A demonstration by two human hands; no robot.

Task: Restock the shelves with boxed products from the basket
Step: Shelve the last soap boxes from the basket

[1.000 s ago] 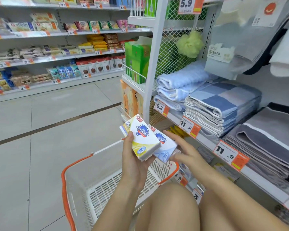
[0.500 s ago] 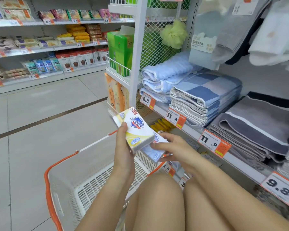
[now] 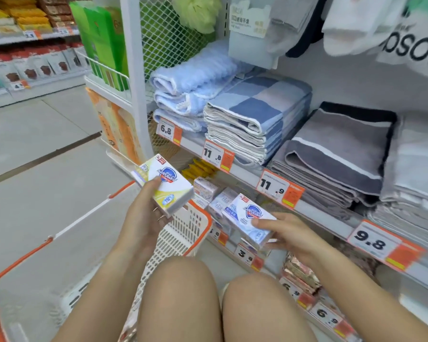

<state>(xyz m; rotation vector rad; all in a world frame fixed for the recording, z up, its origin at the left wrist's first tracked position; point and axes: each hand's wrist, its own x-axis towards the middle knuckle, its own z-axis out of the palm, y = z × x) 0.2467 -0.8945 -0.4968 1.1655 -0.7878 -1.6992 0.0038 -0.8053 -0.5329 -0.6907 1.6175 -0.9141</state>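
Gripping a yellow soap box (image 3: 164, 183) from below, the left hand (image 3: 143, 219) curls its fingers round it above the basket (image 3: 190, 225). The right hand (image 3: 288, 234) pinches a blue soap box (image 3: 248, 222) (thumb on top) just in front of the lower shelf (image 3: 240, 253), near boxes already there. Folded towels (image 3: 255, 119) lie on the shelf above.

I see shelf (image 3: 314, 213) stacked with folded towels (image 3: 252, 119); lower shelf (image 3: 269, 264) holds soap boxes (image 3: 205, 187); basket (image 3: 183, 233) on floor (image 3: 47, 193).

glossy cardboard soap box (image 3: 164, 183), plastic basket (image 3: 183, 233)
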